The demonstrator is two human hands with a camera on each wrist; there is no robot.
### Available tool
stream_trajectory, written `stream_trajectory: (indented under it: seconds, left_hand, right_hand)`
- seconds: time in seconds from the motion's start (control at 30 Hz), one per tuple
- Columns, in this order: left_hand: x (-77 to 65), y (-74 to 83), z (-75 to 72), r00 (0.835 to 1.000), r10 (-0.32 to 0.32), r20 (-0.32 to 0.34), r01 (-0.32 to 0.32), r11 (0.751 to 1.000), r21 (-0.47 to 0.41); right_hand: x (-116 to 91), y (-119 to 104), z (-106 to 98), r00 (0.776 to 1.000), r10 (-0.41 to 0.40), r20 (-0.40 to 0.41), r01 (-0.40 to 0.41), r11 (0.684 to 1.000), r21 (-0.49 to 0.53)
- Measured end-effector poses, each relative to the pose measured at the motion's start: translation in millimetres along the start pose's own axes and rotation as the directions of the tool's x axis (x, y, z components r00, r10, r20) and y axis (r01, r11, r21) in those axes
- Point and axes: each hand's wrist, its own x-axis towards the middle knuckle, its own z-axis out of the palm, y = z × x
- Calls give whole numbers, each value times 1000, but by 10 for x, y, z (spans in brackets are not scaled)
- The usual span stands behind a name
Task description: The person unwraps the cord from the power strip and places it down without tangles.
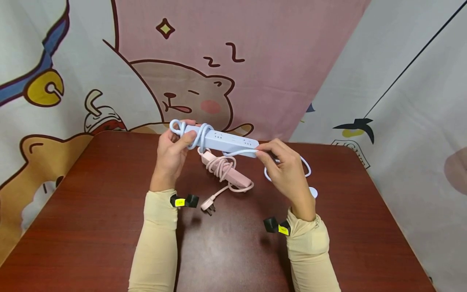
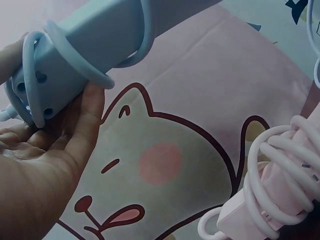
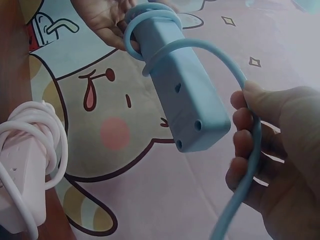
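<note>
A light blue power strip [image 1: 230, 142] is held up over the table, its cord looped round the left end. My left hand [image 1: 171, 156] grips that end, with the thumb across the front. Near the other end, my right hand [image 1: 286, 170] pinches the blue cord [image 3: 252, 150] between thumb and fingers. From there the cord hangs behind the right hand in a loose loop [image 1: 308, 166], and a pale round piece, perhaps its plug [image 1: 313, 192], shows beside the wrist. The right wrist view shows the strip's holed underside [image 3: 192, 105].
A pink power strip [image 1: 237, 177] wrapped in its own cord lies on the brown table [image 1: 226, 251] below the blue one. Its plug [image 1: 208, 205] points toward me. A printed curtain [image 1: 273, 61] hangs behind the table's far edge.
</note>
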Motion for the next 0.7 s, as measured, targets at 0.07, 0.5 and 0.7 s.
stream_trajectory:
  seconds: [0.07, 0.5, 0.7]
  left_hand:
    - [1, 1, -6, 1000, 5, -9, -5, 1000, 3]
    - [27, -2, -3, 993, 83, -81, -91, 991, -98]
    - [37, -13, -5, 990, 103, -94, -114, 985, -130]
  right_hand:
    - [-5, 3, 3, 1000, 2, 15, -2, 1000, 6]
    - [-32, 10, -15, 986, 124, 108, -125, 992, -3]
    - [-30, 30, -32, 973, 172, 151, -169, 985, -35]
